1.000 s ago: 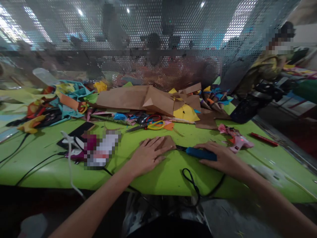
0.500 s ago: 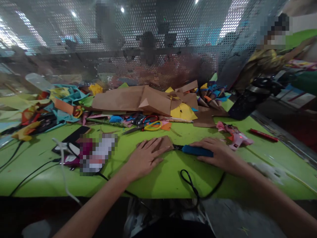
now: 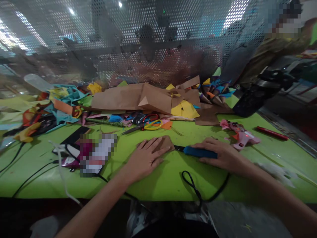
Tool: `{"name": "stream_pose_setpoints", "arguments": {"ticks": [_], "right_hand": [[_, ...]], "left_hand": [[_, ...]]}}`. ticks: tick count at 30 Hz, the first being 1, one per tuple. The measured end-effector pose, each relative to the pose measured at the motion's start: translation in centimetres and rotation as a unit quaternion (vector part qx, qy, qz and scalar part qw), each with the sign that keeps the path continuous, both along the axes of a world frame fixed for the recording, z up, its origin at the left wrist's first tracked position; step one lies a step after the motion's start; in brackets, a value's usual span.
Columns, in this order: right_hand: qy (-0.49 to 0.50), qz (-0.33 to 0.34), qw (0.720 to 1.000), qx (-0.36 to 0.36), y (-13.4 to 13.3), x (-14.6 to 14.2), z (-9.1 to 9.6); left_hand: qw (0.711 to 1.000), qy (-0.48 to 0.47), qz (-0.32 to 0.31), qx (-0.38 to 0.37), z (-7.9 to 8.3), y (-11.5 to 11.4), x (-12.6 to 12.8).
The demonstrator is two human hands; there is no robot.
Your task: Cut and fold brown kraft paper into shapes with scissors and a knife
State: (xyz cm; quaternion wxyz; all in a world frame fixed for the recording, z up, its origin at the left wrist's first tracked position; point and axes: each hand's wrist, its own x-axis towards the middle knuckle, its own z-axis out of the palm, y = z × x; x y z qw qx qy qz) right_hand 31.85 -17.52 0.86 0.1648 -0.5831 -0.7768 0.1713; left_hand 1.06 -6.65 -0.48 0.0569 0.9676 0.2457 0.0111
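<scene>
My left hand lies flat, fingers spread, on a small folded piece of brown paper in the middle of the table. My right hand is closed round a tool with a blue handle. A dark tip at the tool's left end meets the paper's right edge; its exact kind I cannot make out. From below my right wrist, a black cord runs to a loop at the table's front edge. Scissors with red and yellow handles rest beyond my hands.
Large brown paper and coloured scraps line the back of the green table. On the left are a phone and cables. To the right lie a pink glue gun, a red pen and a dark bottle. Another person stands at the upper right.
The view has shifted slightly, so things on the right sit further right. My hands keep their places on the paper and the blue tool, which has tilted a little at most.
</scene>
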Motion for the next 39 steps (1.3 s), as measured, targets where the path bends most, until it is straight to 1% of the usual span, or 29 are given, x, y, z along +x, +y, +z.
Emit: {"name": "stream_pose_setpoints", "arguments": {"ticks": [8,15,27,35,39], "right_hand": [[0.025,-0.004,1.000,0.003,-0.2,-0.1,0.3],[0.033,-0.008,0.999,0.010,-0.4,0.1,0.1],[0.030,-0.032,0.999,-0.026,-0.6,-1.1,0.1],[0.027,-0.012,0.999,-0.028,-0.5,-2.3,0.8],[0.022,-0.018,0.999,-0.023,-0.9,-2.4,0.8]], "left_hand": [[1.000,0.009,0.003,-0.005,0.2,-0.1,0.1],[1.000,0.005,0.002,-0.003,0.1,-0.1,0.2],[1.000,-0.001,0.000,0.009,0.2,-0.2,0.2],[0.999,-0.018,0.000,0.026,-0.4,-0.2,0.0],[1.000,-0.022,-0.005,0.021,-0.6,-0.1,0.0]]}}
